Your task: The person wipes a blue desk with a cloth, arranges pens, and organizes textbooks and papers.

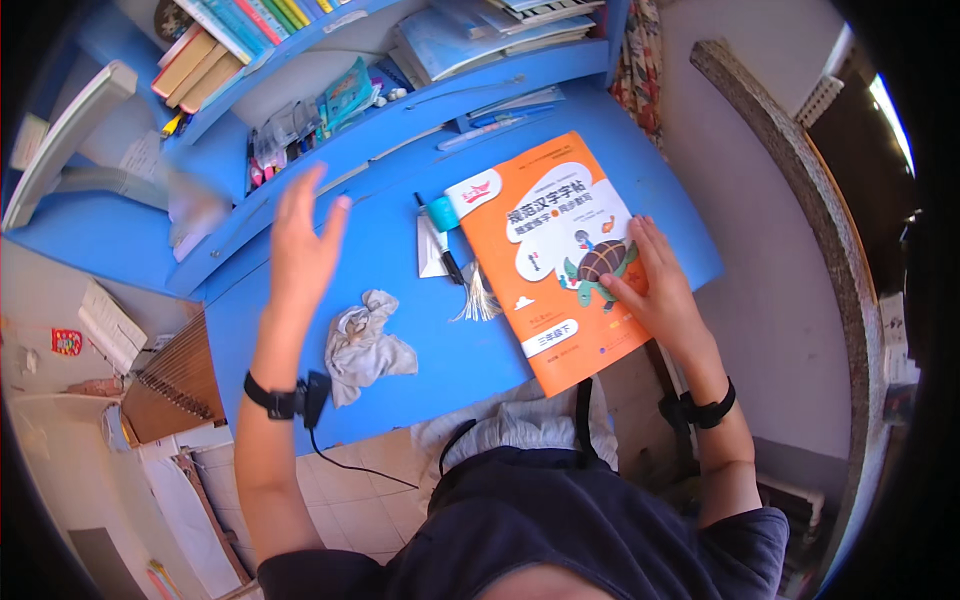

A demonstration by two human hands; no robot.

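An orange workbook [487,255] with a turtle drawn on its cover lies on the blue desk [390,270], its lower edge reaching past the desk's front edge. My right hand [652,281] rests on the cover's right side, thumb and fingers spread. Raised above the desk's left part, my left hand [304,240] is empty with its fingers apart. Below and right of it lies a crumpled grey cloth [367,349]. Between cloth and workbook are a black marker pen [450,262], a white card [429,251], a teal object [442,214] and a pale tassel [478,296].
A blue shelf [525,71] along the desk's back holds books [255,30], pens and pouches. Several pens [487,131] lie below it. At the left stands a white desk lamp [71,142]. A black cable [360,466] hangs from my left wrist strap.
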